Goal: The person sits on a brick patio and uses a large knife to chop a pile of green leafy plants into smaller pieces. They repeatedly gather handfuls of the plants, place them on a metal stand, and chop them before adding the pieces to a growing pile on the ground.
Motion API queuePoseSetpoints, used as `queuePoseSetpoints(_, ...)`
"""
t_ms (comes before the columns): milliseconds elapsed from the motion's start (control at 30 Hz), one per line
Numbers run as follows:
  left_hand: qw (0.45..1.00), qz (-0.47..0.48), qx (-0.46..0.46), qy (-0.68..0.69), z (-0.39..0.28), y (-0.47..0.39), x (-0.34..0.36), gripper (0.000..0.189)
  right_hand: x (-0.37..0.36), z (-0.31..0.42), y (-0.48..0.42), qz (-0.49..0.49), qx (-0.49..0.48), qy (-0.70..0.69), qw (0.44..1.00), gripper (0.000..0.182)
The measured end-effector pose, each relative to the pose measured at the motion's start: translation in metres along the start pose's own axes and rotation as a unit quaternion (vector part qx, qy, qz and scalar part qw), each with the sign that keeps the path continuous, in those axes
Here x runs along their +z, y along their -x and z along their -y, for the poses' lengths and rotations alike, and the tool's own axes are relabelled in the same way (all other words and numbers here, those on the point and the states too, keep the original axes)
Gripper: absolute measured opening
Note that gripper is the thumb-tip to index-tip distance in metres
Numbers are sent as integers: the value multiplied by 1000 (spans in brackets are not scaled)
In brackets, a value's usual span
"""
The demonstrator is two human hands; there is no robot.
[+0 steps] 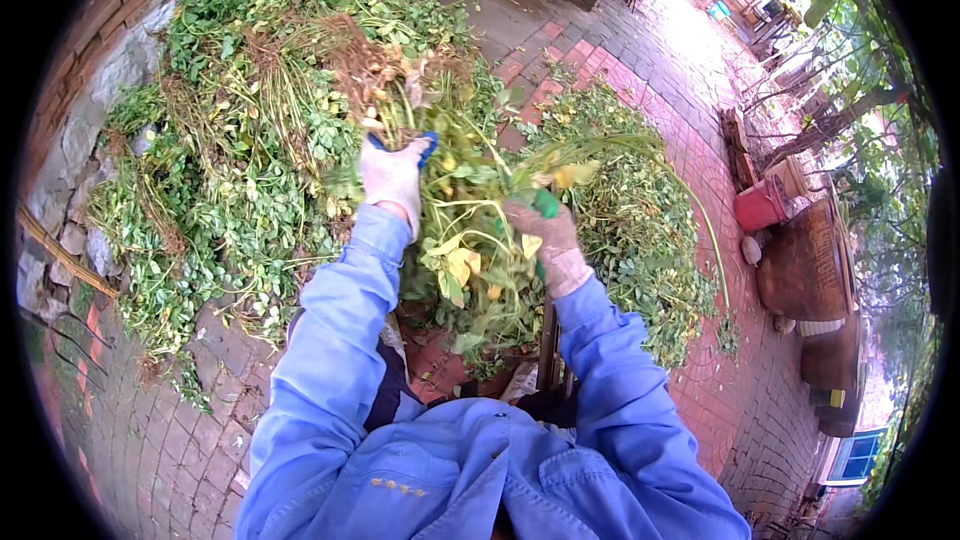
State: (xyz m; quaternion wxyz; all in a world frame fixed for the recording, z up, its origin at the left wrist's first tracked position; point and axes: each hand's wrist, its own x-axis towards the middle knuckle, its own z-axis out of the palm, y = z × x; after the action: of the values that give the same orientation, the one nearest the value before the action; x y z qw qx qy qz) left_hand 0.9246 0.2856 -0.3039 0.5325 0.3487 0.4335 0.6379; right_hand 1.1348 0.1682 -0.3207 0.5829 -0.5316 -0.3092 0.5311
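Note:
My left hand (394, 172), in a white work glove with blue at the fingertips, is closed around the stems of a bunch of peanut plants (401, 101). Their brown roots and several pale pods point away from me. My right hand (546, 232), in a soiled glove with green parts, is closed on leafy green stems (517, 184) to the right, slightly blurred. Yellowing leaves (459, 262) hang between the two hands. Beyond and left of my left hand lies a large heap of pulled plants (247, 157) with roots showing. A lower pile of leafy greens (637, 240) lies to the right.
A stone and brick wall (112, 75) borders the left heap. A metal fork's tines (75, 345) and a wooden pole (64, 251) lie at the left. Along the right stand a red bucket (759, 204) and large brown pots (802, 270). Brick paving (180, 427) surrounds the piles.

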Motion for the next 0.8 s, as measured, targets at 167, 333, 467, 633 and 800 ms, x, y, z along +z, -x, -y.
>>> queuePoseSetpoints(167,986,54,-121,96,11,9,6,29,29,21,36,93,0,186,978,31)
queuePoseSetpoints(333,968,121,-165,145,44,5,-8,28,-11,16,43,46,-100,67,992,36)
queuePoseSetpoints(467,938,137,-261,182,26,12,-8,29,-9,40,67,120,-60,455,880,28)
queuePoseSetpoints(633,919,200,-292,173,26,18,-1,30,-27,-2,80,100,-101,447,883,31)
queuePoseSetpoints(800,908,289,-291,86,41,19,1,53,-8,-6,66,151,-102,519,835,37)
